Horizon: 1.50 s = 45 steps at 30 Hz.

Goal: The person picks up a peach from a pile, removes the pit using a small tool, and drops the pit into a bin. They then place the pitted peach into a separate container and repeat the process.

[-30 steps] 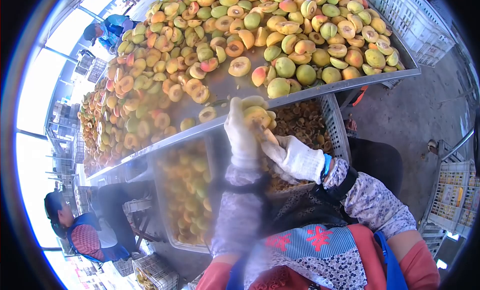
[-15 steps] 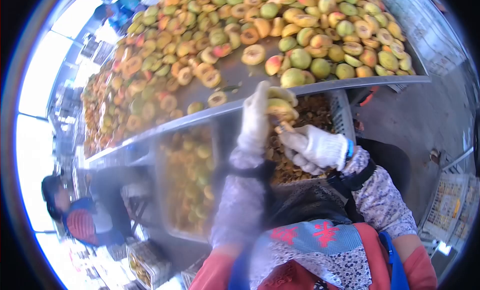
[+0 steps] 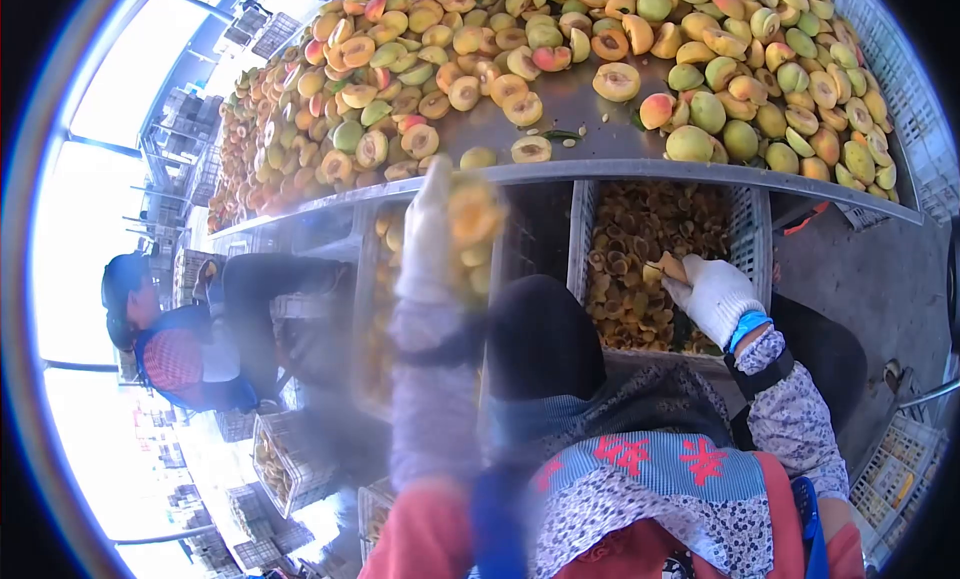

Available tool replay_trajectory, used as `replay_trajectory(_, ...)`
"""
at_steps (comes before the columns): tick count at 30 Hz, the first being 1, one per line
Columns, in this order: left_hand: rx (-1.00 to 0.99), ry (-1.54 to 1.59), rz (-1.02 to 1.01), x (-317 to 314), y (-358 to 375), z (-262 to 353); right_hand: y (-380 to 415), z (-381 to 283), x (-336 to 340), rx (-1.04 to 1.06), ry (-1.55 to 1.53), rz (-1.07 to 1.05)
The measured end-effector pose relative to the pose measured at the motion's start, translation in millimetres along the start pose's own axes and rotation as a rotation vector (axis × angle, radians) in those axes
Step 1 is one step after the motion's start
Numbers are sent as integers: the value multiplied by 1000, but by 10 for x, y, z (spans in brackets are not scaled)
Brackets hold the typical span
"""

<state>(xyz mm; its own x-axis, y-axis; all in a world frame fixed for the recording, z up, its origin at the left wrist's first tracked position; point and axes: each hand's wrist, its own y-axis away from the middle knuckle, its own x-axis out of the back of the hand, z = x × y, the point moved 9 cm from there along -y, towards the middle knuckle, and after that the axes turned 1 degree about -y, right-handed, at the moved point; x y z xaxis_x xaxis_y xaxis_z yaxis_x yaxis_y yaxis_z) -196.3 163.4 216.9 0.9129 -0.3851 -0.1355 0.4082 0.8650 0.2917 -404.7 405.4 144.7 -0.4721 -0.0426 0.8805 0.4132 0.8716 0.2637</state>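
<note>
My left hand (image 3: 428, 241), in a whitish glove, is smeared by motion over a crate of peach halves (image 3: 385, 279) below the table edge. Its fingers are closed on a pitted peach half (image 3: 474, 216), cut face showing. My right hand (image 3: 720, 299), in a white knitted glove, grips a small pitting tool (image 3: 673, 268) with a wooden handle; its tip is too small to make out clearly. That hand is above a plastic crate (image 3: 752, 241) filled with brown pits and scraps (image 3: 625, 234).
A metal table (image 3: 590, 129) bears a large heap of whole and halved peaches (image 3: 480, 39); its raised rim (image 3: 640, 169) runs above the crates. Another person (image 3: 180, 349) sits at the left. More crates (image 3: 290, 459) stand on the floor there and at right.
My left hand has moved left and down from the right hand, carrying the peach half. My right hand has come away to the right with the tool. The head view has shifted.
</note>
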Motion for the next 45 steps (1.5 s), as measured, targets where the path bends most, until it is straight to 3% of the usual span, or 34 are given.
replay_trajectory(2,-287,-814,-103,772,-534,-526,-21,4,16,-10,-11,47)
replay_trajectory(4,-201,-1287,185,794,-372,-401,-46,-29,-34,-24,-15,17)
replay_trajectory(5,-207,-1282,178,754,-436,-434,-77,-52,-77,-20,0,-33)
replay_trajectory(7,-58,-1231,386,929,-605,-617,-102,-80,-106,-33,-32,-44)
replay_trajectory(9,-681,-1589,339,965,-1023,-1225,-87,-134,-60,-24,-62,-28)
replay_trajectory(10,-1003,-1761,408,1010,-1141,-1601,-108,-113,-125,-25,-44,-54)
replay_trajectory(13,-913,-1644,230,500,-843,-1247,-123,-133,-208,-33,-54,-88)
replay_trajectory(15,84,-1324,-21,919,-1212,-1635,-140,-202,-156,-16,-49,-85)
replay_trajectory(16,69,-1329,-24,893,-1194,-1559,-118,-198,-110,-20,-53,-71)
replay_trajectory(18,-272,-1356,90,799,-1013,-1216,-58,-252,79,71,-103,61)
replay_trajectory(20,-231,-1480,233,749,-675,-832,-2,-224,203,71,-130,100)
replay_trajectory(22,-336,-1501,129,369,-314,-308,34,-192,273,77,-187,136)
replay_trajectory(24,-278,-990,-58,-29,-261,62,40,-213,294,83,-211,137)
replay_trajectory(26,-132,-603,-24,-820,-64,536,27,-234,292,96,-235,178)
replay_trajectory(28,-407,-673,-248,-1465,-421,649,29,-235,355,51,-250,145)
replay_trajectory(30,-219,-861,-239,-1816,-936,391,55,-191,429,-21,-266,73)
replay_trajectory(33,-361,-1083,-159,-2219,-1433,141,68,-105,514,-13,-317,112)
replay_trajectory(35,-474,-1487,-351,-2550,-1446,-3,67,-81,586,3,-342,197)
replay_trajectory(36,-474,-1493,-356,-2533,-1452,-23,85,-88,648,23,-364,276)
replay_trajectory(38,-358,-1205,-459,-2500,-1230,36,97,-74,735,26,-416,350)
replay_trajectory(40,-330,-1024,-356,-2343,-886,199,97,-66,806,34,-467,420)
replay_trajectory(42,-93,-145,-375,-2115,-719,217,105,-92,908,92,-604,545)
replay_trajectory(43,-97,-150,-372,-2068,-602,197,123,-135,975,120,-672,582)
replay_trajectory(45,-190,130,-329,-1962,-352,197,103,-228,1015,152,-712,585)
